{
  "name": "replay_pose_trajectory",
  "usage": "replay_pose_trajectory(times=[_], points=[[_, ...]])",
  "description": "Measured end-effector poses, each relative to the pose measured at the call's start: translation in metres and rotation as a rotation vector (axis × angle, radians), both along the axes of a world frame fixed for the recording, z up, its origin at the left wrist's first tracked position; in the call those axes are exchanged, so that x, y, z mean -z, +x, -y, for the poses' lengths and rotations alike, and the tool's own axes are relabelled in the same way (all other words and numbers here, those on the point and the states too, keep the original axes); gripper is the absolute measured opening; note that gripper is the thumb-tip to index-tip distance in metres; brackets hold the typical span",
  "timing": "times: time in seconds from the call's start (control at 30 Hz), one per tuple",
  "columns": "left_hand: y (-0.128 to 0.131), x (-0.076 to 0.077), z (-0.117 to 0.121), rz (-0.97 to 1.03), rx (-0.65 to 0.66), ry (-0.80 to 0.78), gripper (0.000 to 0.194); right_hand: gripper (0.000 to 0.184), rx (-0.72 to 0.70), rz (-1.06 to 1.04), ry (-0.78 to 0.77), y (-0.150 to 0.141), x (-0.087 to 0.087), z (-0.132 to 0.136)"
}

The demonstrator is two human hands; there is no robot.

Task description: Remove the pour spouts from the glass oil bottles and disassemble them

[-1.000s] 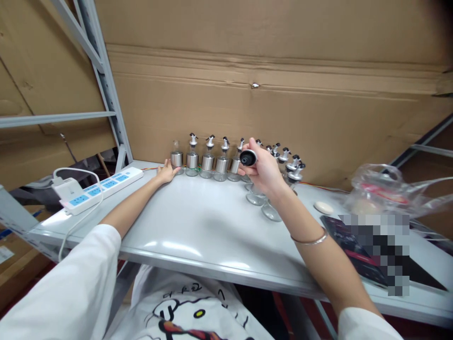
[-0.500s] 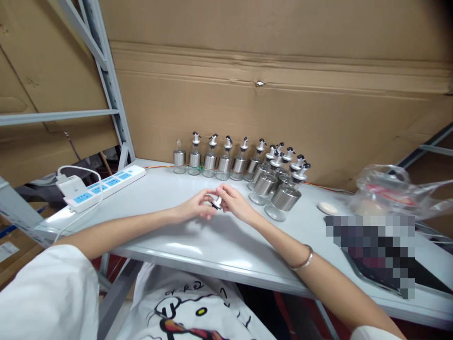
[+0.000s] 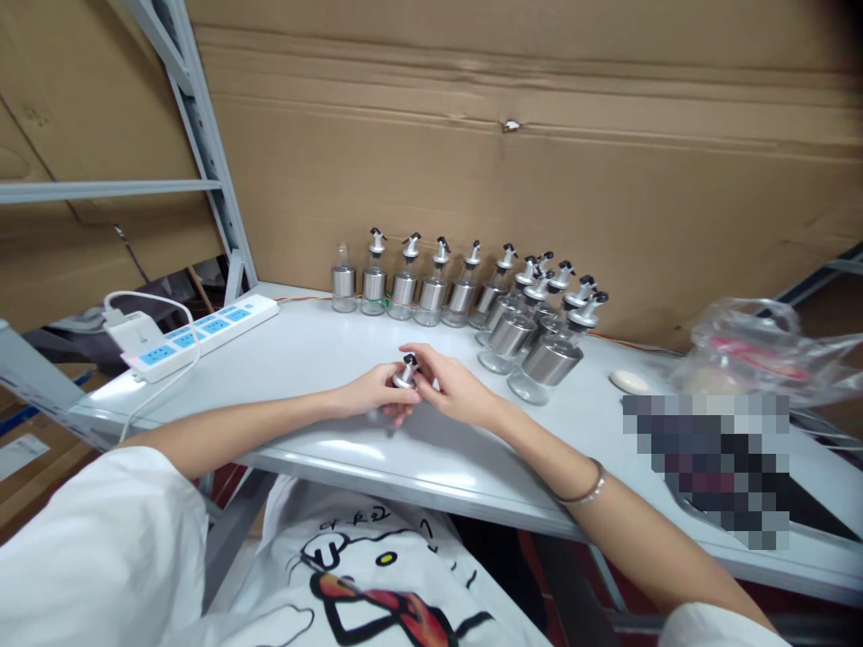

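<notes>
Above the table's middle, a silver pourer spout (image 3: 405, 373) with a black tip stands upright in my left hand (image 3: 374, 391). The left thumb and fingers close round its base. My right hand (image 3: 455, 386) is right beside it, thumb and index finger apart, the index reaching over the black tip. Its other fingers are partly hidden near the spout, and I cannot tell whether they touch it. Behind my hands, a glass bottle with a steel band (image 3: 343, 286) at the row's left end has no spout. Several similar bottles (image 3: 432, 295) carry silver and black spouts.
A white power strip (image 3: 209, 337) with a plugged-in charger lies on the left. At right are a pale oval object (image 3: 628, 382), a clear plastic bag (image 3: 755, 355) and a pixelated dark item. Cardboard (image 3: 404, 162) stands behind the grey table (image 3: 324, 454).
The pourer spout has been turned from tip-down to tip-up and now rests in my left hand's grip. My right fingers have loosened from it. The camera view has shifted slightly.
</notes>
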State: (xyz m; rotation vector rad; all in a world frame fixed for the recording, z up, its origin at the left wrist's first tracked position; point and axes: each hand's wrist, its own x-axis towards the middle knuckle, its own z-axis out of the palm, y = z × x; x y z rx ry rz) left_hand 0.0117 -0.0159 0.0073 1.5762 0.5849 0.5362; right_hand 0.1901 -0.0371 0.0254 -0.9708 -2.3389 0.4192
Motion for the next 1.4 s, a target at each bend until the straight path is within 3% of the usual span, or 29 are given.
replay_pose_trajectory(times=[0.13, 0.43, 0.53, 0.63, 0.8, 1.03, 1.4], points=[[-0.002, -0.005, 0.000, -0.016, 0.092, -0.064, 0.040, 0.041, 0.034, 0.112, 0.120, -0.001, 0.001, 0.002], [-0.004, -0.011, 0.007, -0.074, 0.097, -0.124, 0.046, 0.033, 0.059, 0.250, 0.495, 0.004, -0.002, 0.000], [-0.005, -0.014, 0.010, -0.102, 0.139, -0.105, 0.042, 0.036, 0.021, 0.286, 0.533, 0.006, -0.007, 0.000], [-0.007, -0.016, 0.012, -0.082, 0.260, -0.226, 0.037, 0.041, -0.022, 0.303, 0.518, 0.006, -0.009, 0.001], [-0.008, -0.012, 0.014, -0.020, 0.491, -0.471, 0.036, 0.032, -0.097, 0.220, 0.546, 0.003, 0.000, 0.001], [-0.004, -0.003, 0.010, 0.006, 0.576, -0.622, 0.032, 0.035, -0.121, 0.226, 1.001, -0.001, 0.007, -0.003], [-0.002, -0.004, 0.014, -0.024, 0.646, -0.642, 0.024, 0.042, -0.164, 0.232, 1.062, -0.006, 0.003, 0.000]])
